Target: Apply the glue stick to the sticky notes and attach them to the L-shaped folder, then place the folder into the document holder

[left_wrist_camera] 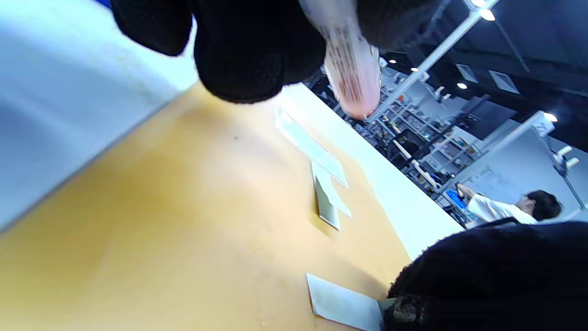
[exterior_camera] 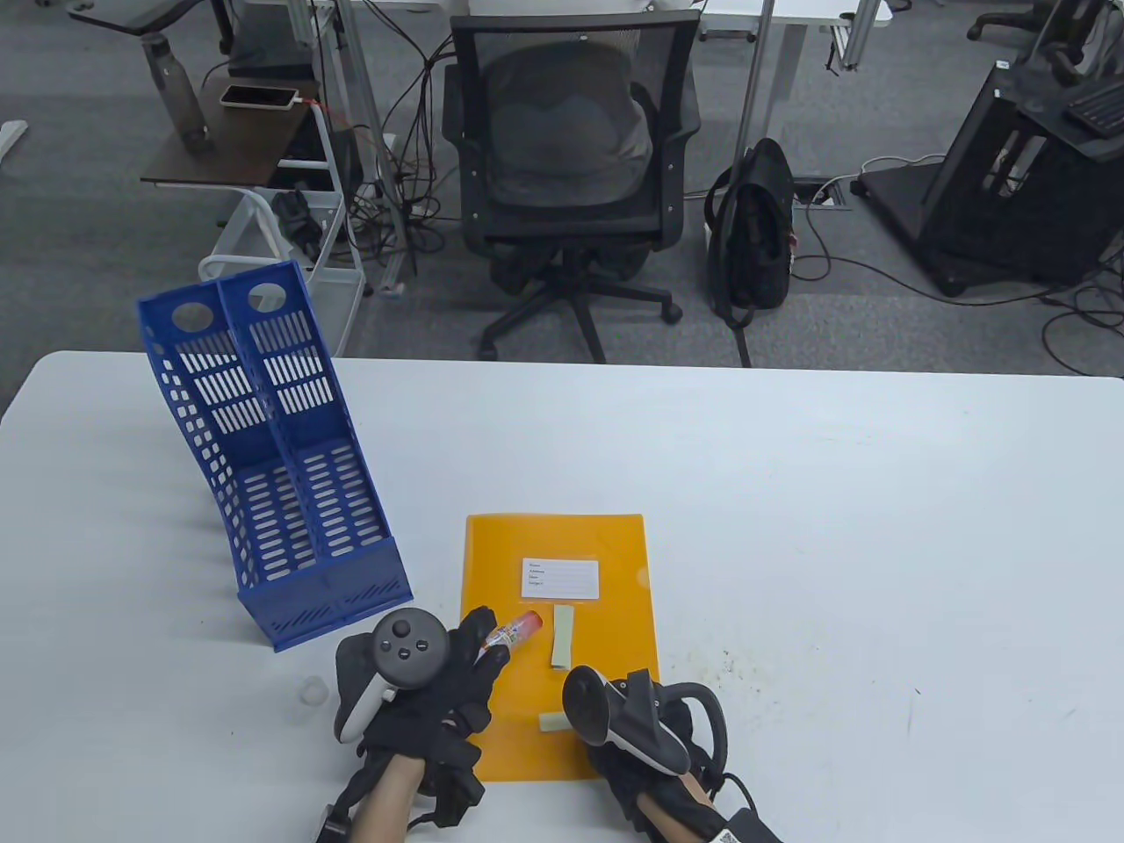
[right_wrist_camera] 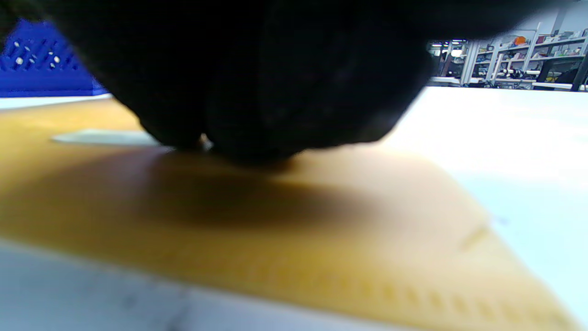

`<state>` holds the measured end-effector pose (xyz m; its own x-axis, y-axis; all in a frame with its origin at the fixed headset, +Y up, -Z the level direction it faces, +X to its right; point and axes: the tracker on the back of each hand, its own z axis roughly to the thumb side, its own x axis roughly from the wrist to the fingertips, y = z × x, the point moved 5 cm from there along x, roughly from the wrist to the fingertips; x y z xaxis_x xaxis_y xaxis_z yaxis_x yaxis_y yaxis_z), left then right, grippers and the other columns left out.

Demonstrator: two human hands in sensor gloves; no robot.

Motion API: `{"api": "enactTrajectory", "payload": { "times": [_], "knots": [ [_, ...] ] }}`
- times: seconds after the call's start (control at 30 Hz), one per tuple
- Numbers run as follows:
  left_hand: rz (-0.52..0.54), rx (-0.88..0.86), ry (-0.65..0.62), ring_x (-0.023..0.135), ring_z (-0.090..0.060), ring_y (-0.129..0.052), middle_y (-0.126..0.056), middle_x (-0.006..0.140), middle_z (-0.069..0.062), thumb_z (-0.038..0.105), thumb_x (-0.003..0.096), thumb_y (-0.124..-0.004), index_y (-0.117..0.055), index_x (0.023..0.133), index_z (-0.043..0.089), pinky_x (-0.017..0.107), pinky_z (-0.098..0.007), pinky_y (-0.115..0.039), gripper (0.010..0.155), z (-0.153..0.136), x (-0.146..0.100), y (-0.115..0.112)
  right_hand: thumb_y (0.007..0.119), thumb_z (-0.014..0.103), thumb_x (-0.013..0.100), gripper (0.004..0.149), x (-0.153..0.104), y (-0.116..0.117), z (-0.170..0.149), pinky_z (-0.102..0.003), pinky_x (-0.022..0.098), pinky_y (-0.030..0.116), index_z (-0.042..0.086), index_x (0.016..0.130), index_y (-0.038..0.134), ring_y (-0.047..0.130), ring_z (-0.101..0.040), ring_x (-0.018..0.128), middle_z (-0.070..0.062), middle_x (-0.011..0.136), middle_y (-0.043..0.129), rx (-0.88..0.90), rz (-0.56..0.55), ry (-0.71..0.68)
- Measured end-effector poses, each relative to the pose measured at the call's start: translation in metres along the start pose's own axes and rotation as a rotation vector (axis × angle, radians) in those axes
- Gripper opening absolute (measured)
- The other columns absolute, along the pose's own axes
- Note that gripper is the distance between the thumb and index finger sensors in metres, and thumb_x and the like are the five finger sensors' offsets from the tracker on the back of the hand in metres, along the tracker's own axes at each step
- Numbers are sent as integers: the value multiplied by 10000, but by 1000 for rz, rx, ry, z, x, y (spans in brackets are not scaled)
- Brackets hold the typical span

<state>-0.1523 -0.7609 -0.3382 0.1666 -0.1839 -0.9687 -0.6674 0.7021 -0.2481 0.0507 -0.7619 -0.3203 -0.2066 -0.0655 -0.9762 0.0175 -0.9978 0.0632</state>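
Note:
An orange L-shaped folder (exterior_camera: 606,544) lies flat on the table near the front edge, with a white label (exterior_camera: 560,579) on it. My left hand (exterior_camera: 470,663) grips an uncapped glue stick (exterior_camera: 514,630) over the folder's left side, tip pointing right towards a pale sticky note (exterior_camera: 563,637). A second sticky note (exterior_camera: 551,722) lies lower on the folder. My right hand (exterior_camera: 632,746) rests its fingertips (left_wrist_camera: 459,276) on the end of that note (left_wrist_camera: 342,303); the tracker hides these fingers from above. The blue document holder (exterior_camera: 281,465) stands at the left.
A small clear cap (exterior_camera: 313,692) lies on the white table (exterior_camera: 878,571) left of my left hand. Behind the table are a black office chair (exterior_camera: 571,176), a backpack (exterior_camera: 751,237) and a side cart. A person (left_wrist_camera: 514,209) sits far off in the room.

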Motion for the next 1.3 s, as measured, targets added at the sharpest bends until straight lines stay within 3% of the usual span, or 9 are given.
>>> {"api": "enactTrajectory", "payload": {
  "times": [0.13, 0.27, 0.4, 0.67, 0.83, 1.13, 1.3],
  "knots": [
    [21, -38, 52, 841, -342, -759, -629, 988, -187, 311, 541, -647, -395, 1100, 92, 716, -651, -536, 651, -14, 3, 2, 934, 402, 437, 401, 0, 0, 0, -319, 80, 849, 80, 673, 967, 991, -229, 186, -85, 456, 1028, 0, -2, -2],
    [40, -72, 57, 801, -311, -803, -685, 945, -157, 308, 524, -726, -474, 1085, 116, 706, -641, -566, 644, -19, 3, 5, 935, 402, 436, 402, 0, 0, 1, -320, 82, 850, 78, 672, 967, 992, -230, 190, -86, 457, 1028, 0, -3, -5],
    [68, -61, 46, 705, -271, -886, -809, 831, -103, 407, 499, -773, -612, 1044, 144, 671, -610, -639, 627, -19, 3, 7, 933, 399, 438, 401, -1, 0, 1, -321, 84, 850, 77, 674, 967, 993, -232, 194, -87, 461, 1028, -3, -5, -8],
    [-20, 45, 20, 705, -295, -904, -893, 732, -65, 608, 483, -655, -780, 907, 178, 659, -596, -649, 616, -7, 4, -7, 930, 397, 439, 399, -1, 0, 2, -322, 85, 851, 78, 675, 967, 993, -233, 194, -89, 463, 1028, -10, -9, -13],
    [-92, 86, 51, 791, -382, -910, -921, 864, -154, 621, 489, -632, -830, 858, 168, 644, -600, -670, 617, -3, 4, -19, 931, 397, 438, 399, -1, 0, 2, -321, 85, 851, 77, 674, 967, 994, -234, 195, -88, 463, 1028, -11, -10, -14],
    [-114, 135, 77, 807, -377, -897, -914, 906, -171, 617, 493, -627, -832, 859, 163, 653, -575, -667, 618, 0, 5, -25, 934, 398, 433, 398, -4, -2, 6, -323, 93, 853, 80, 668, 977, 996, -237, 209, -98, 483, 1027, -45, -37, -33],
    [-109, 176, 84, 810, -370, -897, -913, 908, -164, 619, 492, -624, -830, 859, 163, 660, -563, -668, 620, 3, 5, -28, 935, 395, 426, 397, -8, -5, 9, -327, 112, 855, 104, 691, 985, 1004, -251, 271, -142, 584, 1010, -50, -71, -57]
  ]
}}
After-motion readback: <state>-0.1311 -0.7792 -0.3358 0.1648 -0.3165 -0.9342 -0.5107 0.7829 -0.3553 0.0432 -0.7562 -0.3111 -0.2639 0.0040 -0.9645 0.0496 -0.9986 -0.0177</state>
